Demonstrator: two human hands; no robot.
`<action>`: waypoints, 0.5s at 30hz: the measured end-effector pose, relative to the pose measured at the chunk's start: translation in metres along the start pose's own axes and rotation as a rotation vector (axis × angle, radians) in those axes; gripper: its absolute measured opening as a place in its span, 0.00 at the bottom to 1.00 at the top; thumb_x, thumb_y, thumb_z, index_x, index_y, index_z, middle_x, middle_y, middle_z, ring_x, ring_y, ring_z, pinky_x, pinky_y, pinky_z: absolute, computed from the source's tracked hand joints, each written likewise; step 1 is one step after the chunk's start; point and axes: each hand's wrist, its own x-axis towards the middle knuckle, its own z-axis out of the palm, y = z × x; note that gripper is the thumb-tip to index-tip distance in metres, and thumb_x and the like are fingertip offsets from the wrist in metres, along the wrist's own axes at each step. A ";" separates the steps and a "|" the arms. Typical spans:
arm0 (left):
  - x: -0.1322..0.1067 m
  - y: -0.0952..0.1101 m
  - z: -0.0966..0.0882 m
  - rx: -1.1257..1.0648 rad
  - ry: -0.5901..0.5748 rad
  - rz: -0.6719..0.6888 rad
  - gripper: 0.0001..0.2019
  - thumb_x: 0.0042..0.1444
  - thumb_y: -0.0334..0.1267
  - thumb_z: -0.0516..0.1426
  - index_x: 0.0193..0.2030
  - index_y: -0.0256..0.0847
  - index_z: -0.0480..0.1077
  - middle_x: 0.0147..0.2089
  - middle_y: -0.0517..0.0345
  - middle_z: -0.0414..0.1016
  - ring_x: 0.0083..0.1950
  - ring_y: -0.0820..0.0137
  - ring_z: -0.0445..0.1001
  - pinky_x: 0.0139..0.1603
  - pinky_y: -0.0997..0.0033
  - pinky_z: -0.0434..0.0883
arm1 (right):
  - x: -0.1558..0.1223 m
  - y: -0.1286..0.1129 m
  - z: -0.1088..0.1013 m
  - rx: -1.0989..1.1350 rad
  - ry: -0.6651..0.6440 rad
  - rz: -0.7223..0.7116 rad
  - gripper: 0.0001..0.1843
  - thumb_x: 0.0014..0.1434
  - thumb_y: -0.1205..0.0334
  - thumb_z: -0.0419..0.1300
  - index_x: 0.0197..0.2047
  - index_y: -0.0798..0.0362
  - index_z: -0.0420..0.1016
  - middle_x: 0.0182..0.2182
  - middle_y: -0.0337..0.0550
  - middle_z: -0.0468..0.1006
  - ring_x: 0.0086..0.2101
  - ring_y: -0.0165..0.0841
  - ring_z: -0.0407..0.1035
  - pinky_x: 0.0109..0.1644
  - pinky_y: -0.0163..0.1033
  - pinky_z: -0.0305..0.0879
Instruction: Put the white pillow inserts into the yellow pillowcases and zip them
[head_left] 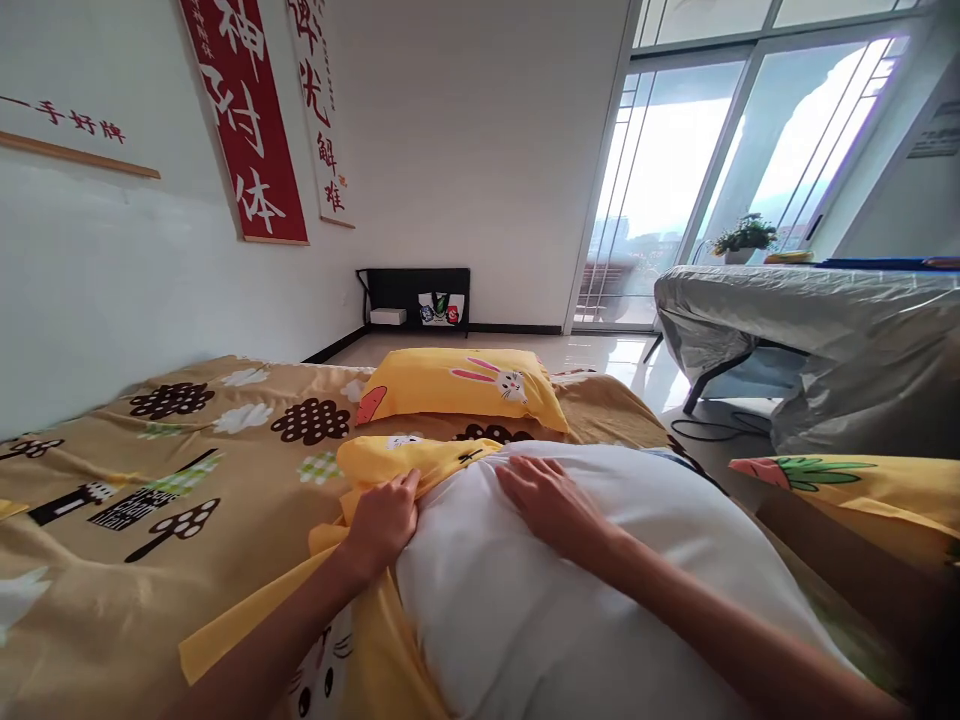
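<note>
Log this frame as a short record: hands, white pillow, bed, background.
left hand: grip closed on yellow fabric
right hand: spread on the white pillow
white pillow: exposed, yellow fabric along its left side
bed: brown patterned sheet; rabbit-print pillow beyond the hands
background: covered table at right, potted plant on top; red scroll at left

Two hands are counted: one left hand [384,518] and one right hand [551,502]. One white pillow [525,600], one yellow cover [386,640] and one yellow pillow [465,390] are seen, plus one yellow printed piece [885,490] at the right edge. Three scrolls [251,120], one plant [746,235], one covered table [825,290], one bag [441,312] and one white box [388,316] are found.
</note>
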 end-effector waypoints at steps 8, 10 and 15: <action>0.003 0.003 0.002 -0.250 0.026 0.091 0.07 0.61 0.31 0.46 0.37 0.40 0.64 0.35 0.54 0.74 0.37 0.65 0.73 0.33 0.71 0.62 | -0.110 -0.047 0.037 -0.117 0.380 -0.116 0.41 0.56 0.43 0.58 0.67 0.51 0.56 0.58 0.55 0.67 0.55 0.51 0.59 0.56 0.54 0.53; 0.006 0.011 -0.003 -0.450 0.053 0.129 0.07 0.62 0.35 0.47 0.34 0.40 0.62 0.30 0.57 0.72 0.32 0.69 0.71 0.32 0.73 0.61 | -0.104 -0.045 0.052 -0.098 0.392 -0.054 0.35 0.58 0.57 0.56 0.67 0.54 0.55 0.48 0.53 0.74 0.46 0.45 0.66 0.51 0.51 0.57; 0.013 0.051 -0.023 -0.659 0.163 0.251 0.08 0.62 0.37 0.49 0.30 0.41 0.60 0.26 0.62 0.67 0.27 0.73 0.65 0.30 0.75 0.58 | -0.064 -0.035 0.054 -0.011 0.454 -0.176 0.30 0.59 0.73 0.48 0.65 0.54 0.58 0.29 0.41 0.73 0.29 0.34 0.63 0.33 0.39 0.58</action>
